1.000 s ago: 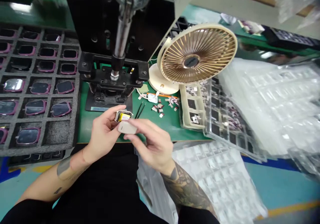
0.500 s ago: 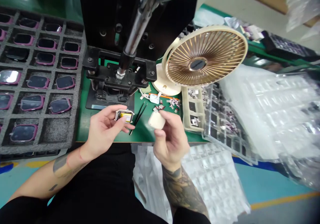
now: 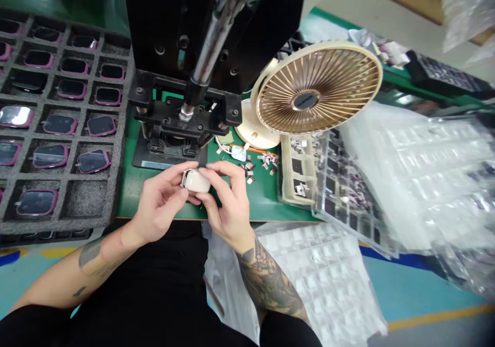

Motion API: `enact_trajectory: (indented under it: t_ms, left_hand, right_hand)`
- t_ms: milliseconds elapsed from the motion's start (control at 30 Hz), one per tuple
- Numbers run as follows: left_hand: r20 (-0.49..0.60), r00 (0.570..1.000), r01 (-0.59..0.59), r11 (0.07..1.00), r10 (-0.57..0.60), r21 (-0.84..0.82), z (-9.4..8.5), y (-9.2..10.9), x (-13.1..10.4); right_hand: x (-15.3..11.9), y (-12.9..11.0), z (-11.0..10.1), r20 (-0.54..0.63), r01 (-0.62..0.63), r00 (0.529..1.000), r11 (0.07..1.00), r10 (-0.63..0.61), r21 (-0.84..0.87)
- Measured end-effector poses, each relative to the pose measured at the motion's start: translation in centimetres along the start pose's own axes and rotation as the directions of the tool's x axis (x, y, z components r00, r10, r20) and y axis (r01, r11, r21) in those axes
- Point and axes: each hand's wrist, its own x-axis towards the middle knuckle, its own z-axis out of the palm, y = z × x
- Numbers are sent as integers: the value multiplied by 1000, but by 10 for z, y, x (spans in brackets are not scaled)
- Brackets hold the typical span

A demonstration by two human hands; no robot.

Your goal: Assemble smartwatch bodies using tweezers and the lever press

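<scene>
Between my two hands, above the front of the green bench, is a smartwatch case with a cream back cover (image 3: 196, 181) lying over it. My left hand (image 3: 162, 197) grips the case by its left side, thumb below and fingers above. The fingers of my right hand (image 3: 228, 197) pinch the cover's right edge. The cover hides the inside of the case. I cannot tell whether it is fully seated. Just beyond my hands stands a black press (image 3: 178, 125) with a metal rod.
A grey foam tray (image 3: 87, 202) of purple-framed watches lies on the left. A cream fan (image 3: 309, 92) stands at the back right. Small loose parts (image 3: 266, 161) lie near a cream parts box (image 3: 286, 182). Clear plastic trays (image 3: 410, 166) are stacked on the right.
My right hand has moved left and brought the cream cover onto the open watch case, hiding the yellow battery inside. My left hand has stayed almost in place. The black tweezers are now mostly hidden.
</scene>
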Motion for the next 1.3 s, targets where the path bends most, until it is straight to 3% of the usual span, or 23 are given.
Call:
enact_trajectory:
  t_ms: [133, 333, 500, 633, 700, 833, 933, 1033, 1100, 1200, 1300]
  left_hand:
    - [-39, 999, -11, 1000, 12, 27, 3, -2, 3]
    - [19, 999, -36, 998, 35, 49, 2, 1, 2]
    - [45, 992, -127, 958, 120, 256, 0, -1, -3]
    - [99, 971, -238, 873, 217, 426, 2, -3, -5]
    - [163, 949, -315, 776, 270, 547, 1, -1, -3]
    - [287, 832, -487, 377, 474, 788, -5, 2, -3]
    - [344, 782, -494, 179, 520, 851, -8, 6, -7]
    - [349, 809, -415, 38, 472, 909, -9, 12, -7]
    - [300, 865, -300, -64, 402, 952, -8, 18, -2]
    - [103, 956, -54, -179, 276, 982, -3, 31, 15]
    - [-66, 990, 93, -219, 128, 971, 5, 42, 36]
  right_hand:
    - [-2, 0, 3, 25, -42, 999, 997, 41, 69]
    - [-2, 2, -3, 6, -262, 960, 888, 280, 379]
    - [0, -3, -1, -8, -266, 952, 839, 307, 474]
    - [-3, -8, -1, -39, -294, 938, 850, 345, 436]
    - [-5, -8, -4, -35, -319, 932, 863, 360, 392]
    - [-4, -12, -7, 6, -405, 907, 865, 422, 296]
    - [4, -15, 0, 37, -421, 903, 866, 428, 270]
    - [22, -11, 3, 93, -393, 919, 887, 382, 243]
    - [39, -5, -4, 115, -354, 935, 909, 336, 218]
    - [64, 5, -25, -2, -257, 965, 943, 263, 212]
    - [82, 9, -45, -138, -136, 976, 967, 168, 218]
